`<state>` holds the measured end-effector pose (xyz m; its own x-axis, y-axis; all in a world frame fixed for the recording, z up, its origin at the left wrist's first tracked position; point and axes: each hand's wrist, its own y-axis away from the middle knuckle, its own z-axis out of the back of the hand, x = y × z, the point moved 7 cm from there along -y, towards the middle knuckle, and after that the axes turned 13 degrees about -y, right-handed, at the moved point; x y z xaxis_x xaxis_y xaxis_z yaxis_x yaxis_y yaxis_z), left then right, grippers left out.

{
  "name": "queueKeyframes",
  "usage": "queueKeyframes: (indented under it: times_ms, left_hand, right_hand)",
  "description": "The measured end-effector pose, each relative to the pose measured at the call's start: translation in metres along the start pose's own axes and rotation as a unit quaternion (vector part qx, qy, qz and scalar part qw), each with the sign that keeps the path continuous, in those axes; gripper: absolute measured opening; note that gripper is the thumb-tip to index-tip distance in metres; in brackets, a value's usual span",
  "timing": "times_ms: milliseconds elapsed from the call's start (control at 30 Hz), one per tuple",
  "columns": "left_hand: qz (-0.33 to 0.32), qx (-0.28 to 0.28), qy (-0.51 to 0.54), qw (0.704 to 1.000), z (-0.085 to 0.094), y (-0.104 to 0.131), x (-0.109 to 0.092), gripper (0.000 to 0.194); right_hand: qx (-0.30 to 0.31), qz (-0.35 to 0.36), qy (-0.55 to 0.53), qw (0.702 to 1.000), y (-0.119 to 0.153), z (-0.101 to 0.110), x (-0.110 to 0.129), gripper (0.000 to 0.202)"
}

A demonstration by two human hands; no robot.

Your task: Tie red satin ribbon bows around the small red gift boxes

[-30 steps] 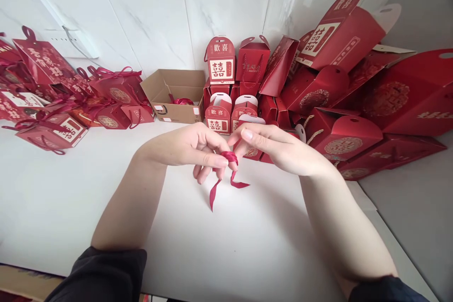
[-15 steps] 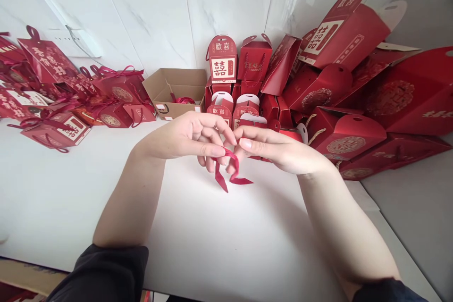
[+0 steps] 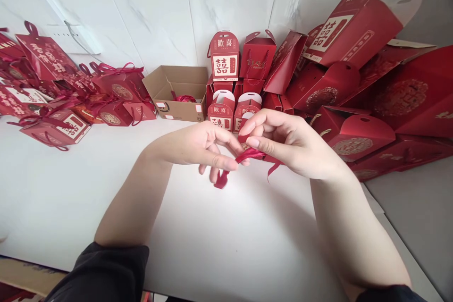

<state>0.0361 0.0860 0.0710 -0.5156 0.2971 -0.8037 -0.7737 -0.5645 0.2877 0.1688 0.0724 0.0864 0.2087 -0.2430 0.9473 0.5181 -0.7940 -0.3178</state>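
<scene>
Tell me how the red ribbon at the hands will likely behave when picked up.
The red ribbon will probably be floppy: one end droops below the left hand, another curls beneath the right hand. It is likely very light, being a thin, narrow strip. Its slight sheen suggests it may slip if pinched loosely.

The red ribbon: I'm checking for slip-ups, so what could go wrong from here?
The red ribbon between the left hand and right hand has a loose hanging end and might twist or slip. Beyond the right hand, red boxes are piled up; a wide swing might topple the tilted box on top.
</scene>
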Motion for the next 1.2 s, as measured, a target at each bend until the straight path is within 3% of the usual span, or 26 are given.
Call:
queueKeyframes:
  times_ms: [200,367,600,800,900,1067,1200]
  left_hand:
    - [-0.043,-0.055,0.083,0.994,-0.003,-0.012,-0.006,0.017]
    - [-0.003,-0.054,0.083,0.995,-0.005,-0.015,0.002,0.023]
    - [0.003,0.002,0.058,0.998,-0.011,-0.013,0.005,0.020]
    - [-0.017,0.066,0.068,0.995,-0.016,-0.007,0.001,0.019]
    - [-0.031,0.024,0.104,0.994,-0.008,-0.006,-0.001,0.016]
    - [-0.037,-0.075,0.166,0.983,0.008,-0.008,0.002,0.023]
    - [-0.018,-0.090,0.157,0.983,0.009,-0.011,0.007,0.029]
  right_hand:
    - [0.005,0.005,0.032,0.999,0.001,-0.001,-0.001,0.015]
    - [-0.003,0.020,0.069,0.997,0.001,0.001,0.000,0.016]
    - [-0.004,0.057,0.107,0.993,0.002,-0.002,0.005,0.013]
    - [-0.051,0.058,0.154,0.985,0.005,0.011,0.009,0.018]
    - [-0.055,0.079,0.187,0.978,0.005,0.013,0.014,0.020]
    - [0.024,0.143,0.259,0.955,0.003,-0.006,0.020,0.033]
    - [-0.020,0.156,0.312,0.937,-0.001,-0.009,0.012,0.027]
